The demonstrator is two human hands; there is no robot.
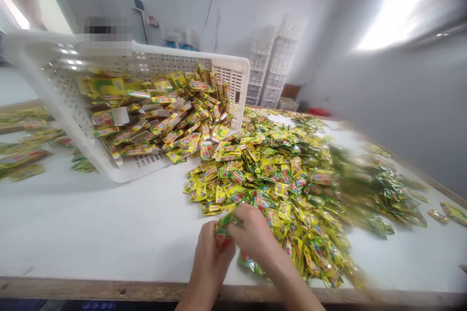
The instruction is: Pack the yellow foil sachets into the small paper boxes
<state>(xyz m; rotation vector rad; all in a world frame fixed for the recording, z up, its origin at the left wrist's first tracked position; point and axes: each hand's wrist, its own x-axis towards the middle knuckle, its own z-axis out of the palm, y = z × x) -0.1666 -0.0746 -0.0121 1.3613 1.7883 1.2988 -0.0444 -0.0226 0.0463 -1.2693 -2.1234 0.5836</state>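
Both of my hands meet above the front of the table, at the near left edge of the pile of sachets. My left hand (211, 255) is closed around a small yellow, green and red package (222, 239). Over its upper end, my right hand (254, 232) has its fingers bent and pressed together on the package. A pale edge shows at its top; whether it is a carton or a sachet is hard to make out. Shiny yellow-green sachets (280, 189) lie heaped beyond and beside my right hand.
A white plastic basket (134, 172) lies tipped on its side at the left, with small yellow cartons (175, 121) spilling from its mouth. More sachets (394, 194) lie at the right, partly blurred. The white table (91, 233) has a wooden front edge (109, 289). Stacked crates (272, 68) stand behind.
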